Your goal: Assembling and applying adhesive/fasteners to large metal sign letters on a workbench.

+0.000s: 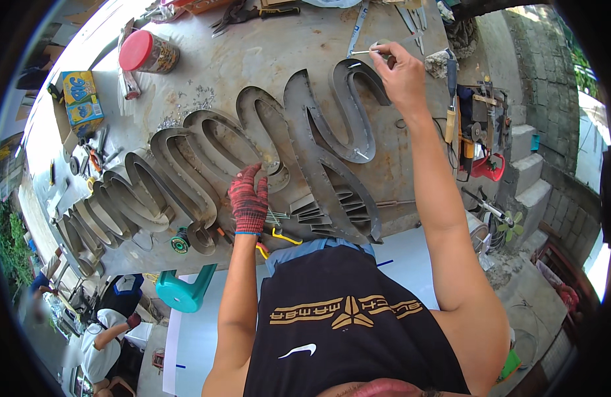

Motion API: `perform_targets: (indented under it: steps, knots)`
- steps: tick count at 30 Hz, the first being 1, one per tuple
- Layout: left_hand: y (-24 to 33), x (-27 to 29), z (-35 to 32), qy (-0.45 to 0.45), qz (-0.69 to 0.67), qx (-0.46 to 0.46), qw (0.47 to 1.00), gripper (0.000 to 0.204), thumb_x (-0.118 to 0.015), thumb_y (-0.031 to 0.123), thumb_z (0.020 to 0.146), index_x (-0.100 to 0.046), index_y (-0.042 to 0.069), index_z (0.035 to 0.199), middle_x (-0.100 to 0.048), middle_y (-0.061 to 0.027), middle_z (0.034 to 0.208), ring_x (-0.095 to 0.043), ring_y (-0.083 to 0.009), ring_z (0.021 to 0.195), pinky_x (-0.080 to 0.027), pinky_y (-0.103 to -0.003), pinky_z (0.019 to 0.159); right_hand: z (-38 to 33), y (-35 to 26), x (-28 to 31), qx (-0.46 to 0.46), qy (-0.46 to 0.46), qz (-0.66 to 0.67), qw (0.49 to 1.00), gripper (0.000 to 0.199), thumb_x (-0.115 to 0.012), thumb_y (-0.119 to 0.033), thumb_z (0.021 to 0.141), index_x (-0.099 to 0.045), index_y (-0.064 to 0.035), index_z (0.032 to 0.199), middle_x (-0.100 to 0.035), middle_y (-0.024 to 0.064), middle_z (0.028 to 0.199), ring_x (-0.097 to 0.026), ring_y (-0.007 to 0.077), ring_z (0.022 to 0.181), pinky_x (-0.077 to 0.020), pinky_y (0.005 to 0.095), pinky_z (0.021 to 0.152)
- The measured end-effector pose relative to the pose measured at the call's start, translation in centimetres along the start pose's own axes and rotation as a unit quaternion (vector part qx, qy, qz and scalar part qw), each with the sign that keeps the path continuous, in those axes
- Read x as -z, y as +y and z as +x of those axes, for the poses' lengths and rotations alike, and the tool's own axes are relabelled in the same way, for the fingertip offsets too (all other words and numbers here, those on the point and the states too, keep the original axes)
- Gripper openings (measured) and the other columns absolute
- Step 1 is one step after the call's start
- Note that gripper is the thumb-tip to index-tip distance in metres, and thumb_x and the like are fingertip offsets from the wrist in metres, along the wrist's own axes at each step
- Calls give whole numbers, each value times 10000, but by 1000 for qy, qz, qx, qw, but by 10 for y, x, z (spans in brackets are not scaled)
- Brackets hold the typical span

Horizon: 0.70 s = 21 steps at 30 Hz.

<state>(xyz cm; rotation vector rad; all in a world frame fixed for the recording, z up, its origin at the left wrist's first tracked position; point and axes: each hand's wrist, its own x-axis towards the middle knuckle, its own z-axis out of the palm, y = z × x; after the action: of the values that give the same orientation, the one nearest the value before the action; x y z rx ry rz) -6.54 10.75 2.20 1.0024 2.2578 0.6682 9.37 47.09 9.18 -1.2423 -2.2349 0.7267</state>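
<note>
Your gloved left hand (249, 200) is holding its fingers loosely parted by the curved metal lettering (299, 126), which is lying on the worktable (206, 53); well apart, farther off, your right hand (401, 74) is pinching a thin rod (361, 52).

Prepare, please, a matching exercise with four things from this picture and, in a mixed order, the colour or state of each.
Things:
1. left hand
2. right hand
3. jar
4. box

Colours or states:
A. bare, holding a thin rod
B. yellow and blue
C. wearing a red and dark glove
D. topped with a red lid

Pairs: 1-C, 2-A, 3-D, 4-B
</note>
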Motion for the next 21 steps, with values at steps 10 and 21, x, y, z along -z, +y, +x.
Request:
perform_targets:
  steps: [10, 21]
  knots:
    - [-8, -12, 40, 85, 66, -59, 992, 404, -711, 177, 850, -655, 174, 1250, -627, -94, 1309, -569, -333, 1187, -412, -472, 1033, -35, -14, -118, 100, -100, -56, 988, 114, -688, -184, 857, -682, -83, 909, -706, 81, 825, -664, 282, 858, -486, 419, 786]
    - [-29, -19, 21, 73, 38, -50, 995, 424, -739, 174, 812, -658, 168, 1229, -623, -83, 1300, -559, -321, 1203, -404, -466, 1047, -40, -7, -134, 82, -142, -78, 983, 143, -670, -203, 851, -703, -92, 935, -719, 71, 840, -667, 282, 846, -518, 413, 772]
